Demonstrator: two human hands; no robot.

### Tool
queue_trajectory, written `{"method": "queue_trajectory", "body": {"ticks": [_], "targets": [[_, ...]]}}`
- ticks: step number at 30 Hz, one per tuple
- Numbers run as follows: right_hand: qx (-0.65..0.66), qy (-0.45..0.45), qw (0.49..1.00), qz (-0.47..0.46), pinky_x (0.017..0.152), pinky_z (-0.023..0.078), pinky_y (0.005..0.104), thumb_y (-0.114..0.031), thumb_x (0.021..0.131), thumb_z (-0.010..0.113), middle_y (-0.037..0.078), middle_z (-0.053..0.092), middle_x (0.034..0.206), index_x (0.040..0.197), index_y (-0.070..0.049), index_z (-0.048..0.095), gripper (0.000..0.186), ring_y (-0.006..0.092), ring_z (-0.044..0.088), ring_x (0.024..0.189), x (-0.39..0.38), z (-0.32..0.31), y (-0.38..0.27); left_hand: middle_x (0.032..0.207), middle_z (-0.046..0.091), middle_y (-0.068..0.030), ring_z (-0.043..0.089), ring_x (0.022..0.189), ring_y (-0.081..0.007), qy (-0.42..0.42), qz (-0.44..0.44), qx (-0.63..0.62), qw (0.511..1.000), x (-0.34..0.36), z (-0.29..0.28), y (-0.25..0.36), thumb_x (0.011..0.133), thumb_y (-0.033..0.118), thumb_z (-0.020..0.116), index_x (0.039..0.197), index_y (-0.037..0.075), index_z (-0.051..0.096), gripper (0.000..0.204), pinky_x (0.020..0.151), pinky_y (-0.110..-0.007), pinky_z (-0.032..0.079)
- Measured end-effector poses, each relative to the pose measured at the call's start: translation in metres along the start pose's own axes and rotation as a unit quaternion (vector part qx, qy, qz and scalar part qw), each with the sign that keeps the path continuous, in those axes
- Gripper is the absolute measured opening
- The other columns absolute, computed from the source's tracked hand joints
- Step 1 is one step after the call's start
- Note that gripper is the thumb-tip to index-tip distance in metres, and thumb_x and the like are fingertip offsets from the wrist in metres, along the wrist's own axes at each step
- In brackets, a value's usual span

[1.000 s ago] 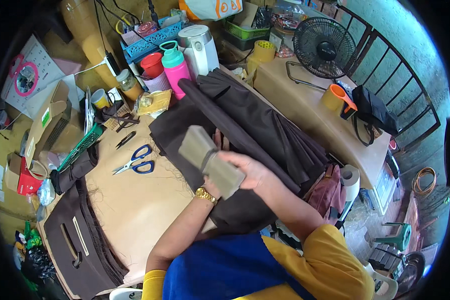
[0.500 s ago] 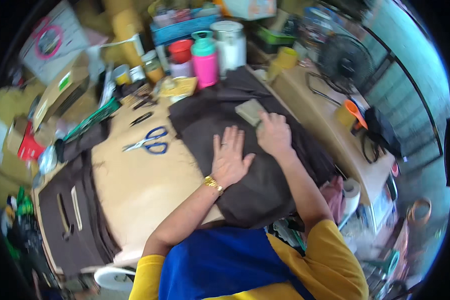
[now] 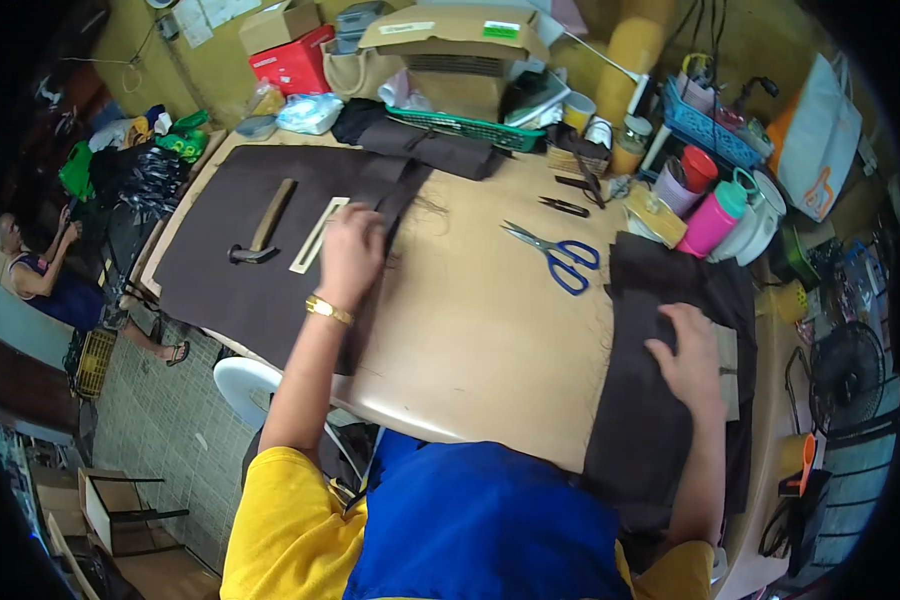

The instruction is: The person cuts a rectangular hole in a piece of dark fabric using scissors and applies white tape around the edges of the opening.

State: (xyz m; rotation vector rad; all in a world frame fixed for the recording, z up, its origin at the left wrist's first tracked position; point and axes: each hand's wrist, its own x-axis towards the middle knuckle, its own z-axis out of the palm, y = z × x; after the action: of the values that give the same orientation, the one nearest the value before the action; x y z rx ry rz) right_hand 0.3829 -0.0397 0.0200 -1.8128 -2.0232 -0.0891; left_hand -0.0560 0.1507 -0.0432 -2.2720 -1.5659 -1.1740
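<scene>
My left hand reaches to the upper end of a slotted cream strip on a stack of dark brown fabric, its fingers loosely bent and apart. A hammer lies on that stack, left of the strip. My right hand is open, fingers apart, over dark fabric on the right, just left of a banded greyish bundle. Blue-handled scissors and small black snips lie on the pale tabletop between the fabrics.
Boxes, a green basket, cups and a pink bottle line the table's back. At right are a fan and an orange-handled dispenser. A person is at far left, beside black bags, above a tiled floor.
The view has swung left. My left hand has left the right-hand fabric for the left stack. My right hand has let go of the greyish bundle, which rests on the fabric.
</scene>
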Motion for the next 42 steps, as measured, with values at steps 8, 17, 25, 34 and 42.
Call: {"method": "queue_trajectory", "body": {"ticks": [8,17,25,34,42], "targets": [[0.187,-0.206,0.942,-0.186,0.098,0.041,0.0408,-0.019,0.08,0.069,0.015,0.06,0.112,0.11,-0.004,0.06,0.035,0.0319,0.052,0.113,0.088,0.115,-0.129,0.085,0.067,-0.0127,0.065,0.076,-0.029,-0.041,-0.188,-0.04,0.981,-0.011,-0.001,-0.102,0.076,0.022,0.075,0.09,0.005,0.073,0.022,0.071,-0.038,0.05],[0.623,-0.343,0.703,-0.018,0.082,0.053,0.0281,-0.021,0.093,0.062,0.011,0.063,0.104,0.115,0.002,0.058,0.032,0.0158,0.064,0.089,0.192,0.213,-0.254,0.089,0.071,-0.0099,0.068,0.072,-0.0195,0.003,-0.483,-0.55,0.682,0.001,-0.018,-0.183,0.088,0.016,0.064,0.094,0.002,0.068,0.016,0.065,-0.028,0.055],[0.772,-0.335,0.536,0.06,0.094,0.047,0.0347,-0.036,0.091,0.064,0.016,0.054,0.123,0.134,0.006,0.04,0.065,0.0206,0.056,0.11,0.23,0.249,-0.335,0.072,0.061,0.0013,0.054,0.058,-0.0088,0.061,-0.428,-0.561,0.706,-0.012,-0.032,-0.185,0.089,0.014,0.062,0.093,0.002,0.066,0.014,0.055,-0.022,0.047],[0.72,-0.214,0.623,0.217,0.055,0.058,0.0328,0.0,0.078,0.072,0.016,0.064,0.097,0.11,0.004,0.053,0.038,0.0195,0.067,0.073,0.25,0.288,-0.328,0.064,0.055,0.0031,0.052,0.054,-0.0088,0.105,-0.491,-0.675,0.541,0.001,-0.044,-0.165,0.09,0.006,0.059,0.089,0.006,0.062,0.003,0.054,-0.023,0.047],[0.63,-0.057,0.772,0.06,0.058,0.048,0.0251,-0.022,0.083,0.073,0.011,0.062,0.086,0.111,0.004,0.05,0.045,0.0112,0.06,0.066,0.238,0.262,-0.325,0.07,0.056,0.0034,0.048,0.056,-0.0051,0.067,-0.397,-0.651,0.643,-0.025,-0.037,-0.202,0.092,0.01,0.058,0.083,0.005,0.059,0.011,0.056,-0.018,0.043]]}}
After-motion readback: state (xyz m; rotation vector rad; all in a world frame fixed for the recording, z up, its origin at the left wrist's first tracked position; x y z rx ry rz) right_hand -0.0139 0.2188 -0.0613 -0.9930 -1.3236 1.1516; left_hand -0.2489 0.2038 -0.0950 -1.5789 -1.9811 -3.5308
